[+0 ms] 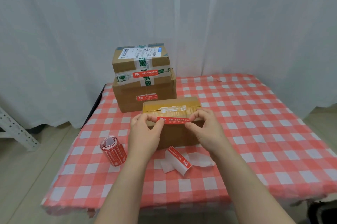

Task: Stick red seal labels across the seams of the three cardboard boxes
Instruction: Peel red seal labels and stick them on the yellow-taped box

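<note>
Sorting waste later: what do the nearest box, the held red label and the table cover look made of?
Nearest box: matte brown cardboard, glossy tan tape on top. Red label: thin printed sticker, slight sheen, paper or film. Table cover: thin checked sheet, wrinkled, probably plastic or paper.

Red, white and brown under pale grey

The tablecloth (255, 123) is checked red and white; the curtain (73, 23) across the upper frame is pale grey. At centre, the top box (124, 63) and middle box (131, 94) are brown with green-printed tape, and the near box (175, 136) is brown with tan tape. The seal label (173, 120) and label roll (114, 152) are red with white print.
</note>
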